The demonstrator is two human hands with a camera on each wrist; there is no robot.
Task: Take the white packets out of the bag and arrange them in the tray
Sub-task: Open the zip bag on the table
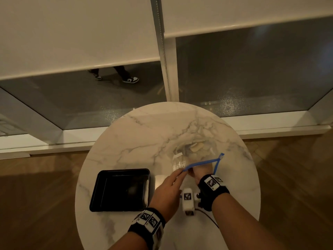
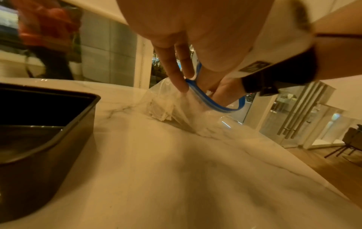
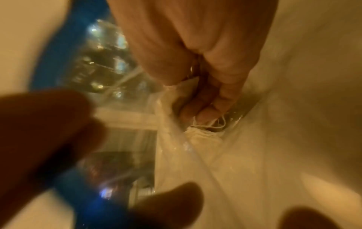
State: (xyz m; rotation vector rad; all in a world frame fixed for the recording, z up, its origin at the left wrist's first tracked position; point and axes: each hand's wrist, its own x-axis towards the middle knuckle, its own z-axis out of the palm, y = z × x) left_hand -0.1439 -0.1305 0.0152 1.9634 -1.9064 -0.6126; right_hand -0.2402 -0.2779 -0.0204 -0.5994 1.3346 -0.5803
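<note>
The head camera looked steeply down on the round marble table (image 1: pixel 137 134). The left wrist camera sat low, near the tabletop, facing along the hand. The right wrist camera looked closely into the clear bag (image 3: pixel 176 155). All shared its blue zip rim (image 1: pixel 200 163).

One bag (image 1: pixel 196 156), one tray (image 1: pixel 100 190), two hands (image 1: pixel 168 188).

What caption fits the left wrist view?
Left hand holds the clear bag open by its blue rim while the right hand reaches inside.

— Where did the tray (image 1: pixel 120 190) sit?
— On the table (image 1: pixel 144 127), left of the bag (image 1: pixel 193 154).
— And the packets (image 2: pixel 161 106)?
— Inside the bag, with the right hand (image 1: pixel 199 171) in its mouth, the left hand (image 1: pixel 166 190) at its rim.
</note>
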